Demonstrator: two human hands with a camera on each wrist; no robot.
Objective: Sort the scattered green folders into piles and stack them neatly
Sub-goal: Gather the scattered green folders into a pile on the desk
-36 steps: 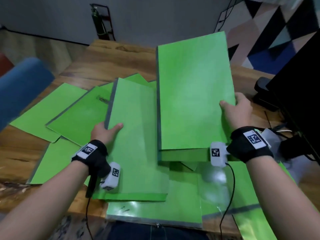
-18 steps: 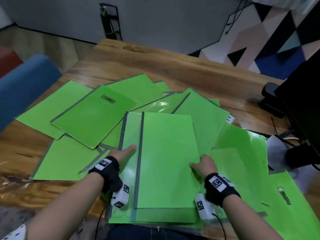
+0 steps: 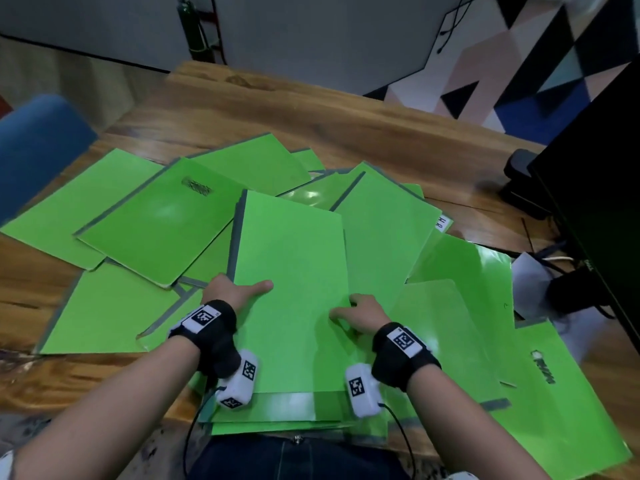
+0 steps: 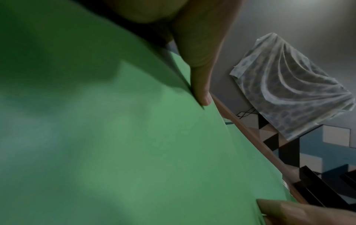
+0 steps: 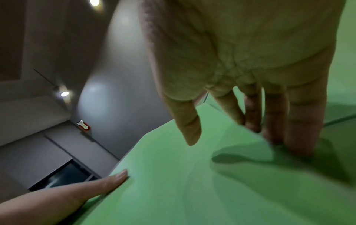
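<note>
A pile of green folders [image 3: 291,289] with grey spines lies at the table's near edge, in front of me. My left hand [image 3: 242,289] holds its left edge, thumb [image 4: 200,91] flat on the top cover and the fingers hidden beyond the spine. On the right edge is my right hand [image 3: 353,310]. Its thumb [image 5: 188,129] sits over the cover and its fingers [image 5: 273,121] reach down past the edge, tips hidden under it. Several more green folders [image 3: 156,220] lie scattered and overlapping around the pile.
The wooden table [image 3: 277,109] shows bare wood at the back. A black monitor [image 3: 595,188] with its stand and cables stands at the right, beside white paper [image 3: 530,278]. A blue chair [image 3: 38,140] is at the left. Loose glossy folders [image 3: 467,306] spread right.
My right hand brought the raised folder down onto the near pile. Both hands then slid it left until it sits squared on the pile, one hand on each side edge.
</note>
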